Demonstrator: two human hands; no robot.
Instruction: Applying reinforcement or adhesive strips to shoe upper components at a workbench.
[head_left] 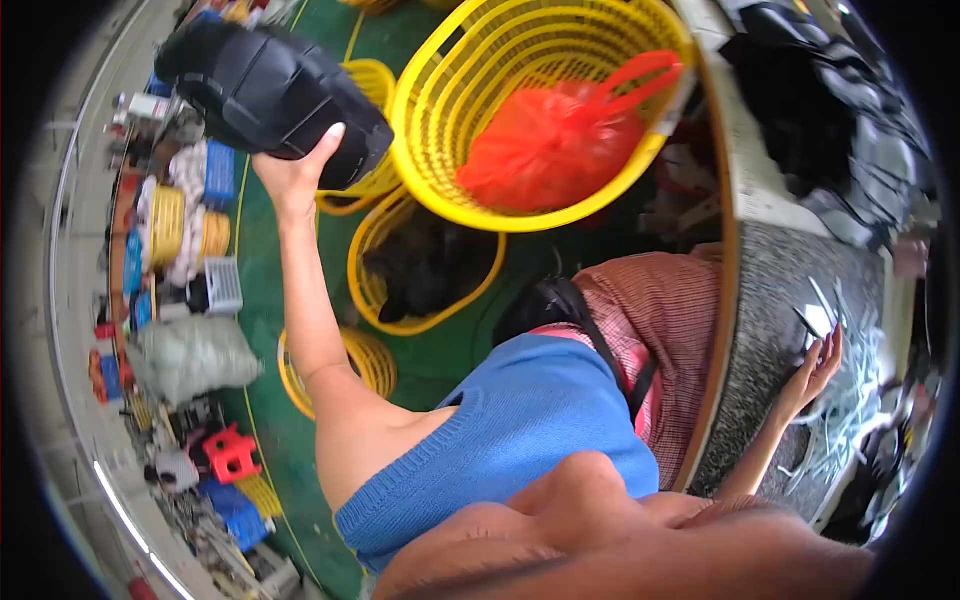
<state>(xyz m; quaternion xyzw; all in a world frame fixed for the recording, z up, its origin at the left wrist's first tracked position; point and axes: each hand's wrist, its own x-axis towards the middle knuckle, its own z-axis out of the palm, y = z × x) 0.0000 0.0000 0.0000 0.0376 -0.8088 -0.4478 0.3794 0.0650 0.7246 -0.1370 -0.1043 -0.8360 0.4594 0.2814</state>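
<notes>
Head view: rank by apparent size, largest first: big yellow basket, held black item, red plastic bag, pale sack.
1. Big yellow basket
2. Black item and red plastic bag: look alike, not ranked
3. Pale sack

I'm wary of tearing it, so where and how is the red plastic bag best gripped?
Probably by the looped handle of the red plastic bag, from above through the open top of the yellow basket: the loop sticks out beyond the soft-looking, bunched body.
</notes>
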